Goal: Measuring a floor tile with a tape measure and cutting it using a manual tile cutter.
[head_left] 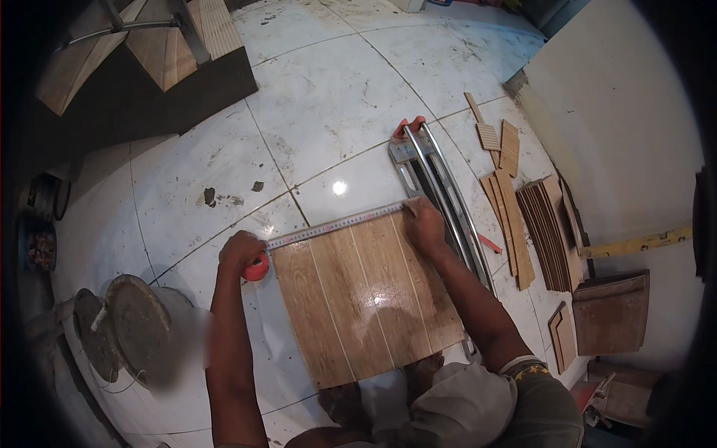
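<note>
A square wood-look tile (347,306) with pale stripes lies by my bare feet. An extended tape measure blade (336,225) stretches along its far edge. My left hand (240,249) is closed on the red tape case (255,267) at the upper left corner. My right hand (424,230) grips the blade's other end at the upper right corner, fingers bent over the tile's edge. Just right of that hand lies a metal tile cutter (441,179) with two rails and red fittings, partly hidden by my right forearm.
Wooden steps (160,63) on a dark base stand upper left. Round, grimy buckets (131,328) sit at lower left. Cut tile strips (504,224), stacked tiles (545,231), a yellow level (642,243) and brown tiles (609,313) line the right wall (605,127). The floor (328,89) is white tile.
</note>
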The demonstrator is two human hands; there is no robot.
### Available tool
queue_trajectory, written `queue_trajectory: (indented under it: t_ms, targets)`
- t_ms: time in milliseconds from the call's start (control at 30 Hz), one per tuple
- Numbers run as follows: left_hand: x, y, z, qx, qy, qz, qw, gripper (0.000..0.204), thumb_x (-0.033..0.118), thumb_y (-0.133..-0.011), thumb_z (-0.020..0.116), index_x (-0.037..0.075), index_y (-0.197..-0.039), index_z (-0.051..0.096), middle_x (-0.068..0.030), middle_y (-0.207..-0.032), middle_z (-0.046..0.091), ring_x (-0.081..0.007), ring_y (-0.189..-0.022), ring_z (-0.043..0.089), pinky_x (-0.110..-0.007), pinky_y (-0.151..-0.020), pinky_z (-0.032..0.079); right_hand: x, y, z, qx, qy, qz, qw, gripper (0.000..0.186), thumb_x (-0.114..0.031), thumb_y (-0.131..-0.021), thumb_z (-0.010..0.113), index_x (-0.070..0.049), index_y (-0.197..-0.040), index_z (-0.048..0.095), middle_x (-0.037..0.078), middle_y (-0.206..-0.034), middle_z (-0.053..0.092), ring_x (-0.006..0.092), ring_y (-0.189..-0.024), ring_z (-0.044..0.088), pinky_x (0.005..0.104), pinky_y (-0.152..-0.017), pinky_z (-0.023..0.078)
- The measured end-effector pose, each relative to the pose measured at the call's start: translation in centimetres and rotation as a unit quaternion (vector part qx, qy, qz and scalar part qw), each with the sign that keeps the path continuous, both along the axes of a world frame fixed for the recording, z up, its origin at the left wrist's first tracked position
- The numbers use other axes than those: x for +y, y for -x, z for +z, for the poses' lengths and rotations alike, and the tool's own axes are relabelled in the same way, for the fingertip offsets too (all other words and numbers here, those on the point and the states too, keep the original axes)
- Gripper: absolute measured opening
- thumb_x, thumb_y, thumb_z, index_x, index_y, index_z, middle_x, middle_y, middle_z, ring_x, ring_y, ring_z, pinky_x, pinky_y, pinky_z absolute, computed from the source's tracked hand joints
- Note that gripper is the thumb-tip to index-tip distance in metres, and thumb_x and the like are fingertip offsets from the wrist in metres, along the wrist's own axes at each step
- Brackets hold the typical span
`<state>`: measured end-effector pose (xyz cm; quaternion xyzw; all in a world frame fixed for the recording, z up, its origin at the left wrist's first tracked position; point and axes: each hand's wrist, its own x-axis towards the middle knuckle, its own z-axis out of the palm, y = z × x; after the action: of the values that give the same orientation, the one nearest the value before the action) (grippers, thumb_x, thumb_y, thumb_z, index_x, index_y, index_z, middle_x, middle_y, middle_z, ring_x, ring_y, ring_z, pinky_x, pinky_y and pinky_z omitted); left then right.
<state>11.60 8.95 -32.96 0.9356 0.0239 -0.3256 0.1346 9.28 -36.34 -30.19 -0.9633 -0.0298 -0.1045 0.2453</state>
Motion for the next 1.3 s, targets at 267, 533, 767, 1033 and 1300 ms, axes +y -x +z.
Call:
queue_trajectory:
  t_ms: [267, 533, 767, 1033, 1300]
  targets:
    - [0.2, 0.4, 0.0, 0.014, 0.032, 0.098, 0.995, 0.042, 0.04, -0.081, 0.062, 0.004, -0.097, 0.076, -0.0215, -0.101, 0.074, -0.0378, -0.096, 0.072, -0.045, -0.087, 0.056, -0.4, 1.4, 0.0, 0.042, 0.01, -0.01, 0.999, 0.019, -0.01, -0.091, 0.063, -0.004, -0.105, 0.074, 0.02, -0.104, 0.065, 0.0413, -0.098, 0.065, 0.0497, -0.084, 0.053]
    - [0.7, 0.0, -1.5, -0.019, 0.016, -0.049, 0.998, 0.04, 0.04, -0.084, 0.062, 0.003, -0.093, 0.076, -0.0219, -0.102, 0.073, -0.0382, -0.097, 0.071, -0.045, -0.086, 0.056, -0.4, 0.1, -0.2, 0.03, 0.014, -0.007, 0.999, 0.018, -0.008, -0.087, 0.063, -0.002, -0.101, 0.072, 0.018, -0.1, 0.065, 0.04, -0.097, 0.065, 0.0494, -0.085, 0.054]
    - [1.0, 0.0, -1.7, -0.015, 0.017, 0.013, 1.0, 0.041, 0.039, -0.086, 0.064, 0.001, -0.094, 0.075, -0.0231, -0.102, 0.073, -0.0378, -0.096, 0.072, -0.044, -0.084, 0.056, -0.3, 0.1, -0.1, 0.065, -0.01, -0.015, 0.998, 0.016, -0.011, -0.09, 0.064, -0.003, -0.101, 0.073, 0.02, -0.101, 0.065, 0.0406, -0.097, 0.065, 0.0497, -0.084, 0.053]
    - [0.7, 0.6, -0.7, 0.005, 0.035, 0.09, 0.995, 0.041, 0.04, -0.084, 0.064, 0.002, -0.094, 0.076, -0.0219, -0.097, 0.074, -0.0378, -0.092, 0.073, -0.045, -0.084, 0.056, -0.1, 0.5, -0.3, 0.015, 0.005, -0.011, 1.0, 0.013, -0.009, -0.088, 0.064, -0.002, -0.096, 0.071, 0.021, -0.103, 0.064, 0.041, -0.099, 0.064, 0.051, -0.083, 0.054]
    - [-0.9, 0.7, 2.1, 0.021, 0.052, 0.144, 0.988, 0.04, 0.04, -0.084, 0.067, 0.002, -0.094, 0.077, -0.0204, -0.087, 0.075, -0.0331, -0.082, 0.074, -0.043, -0.078, 0.056, -0.1, 0.3, 1.0, 0.04, 0.043, 0.009, 0.998, 0.022, -0.006, -0.086, 0.061, -0.001, -0.107, 0.066, 0.023, -0.105, 0.064, 0.0445, -0.099, 0.064, 0.0522, -0.086, 0.053]
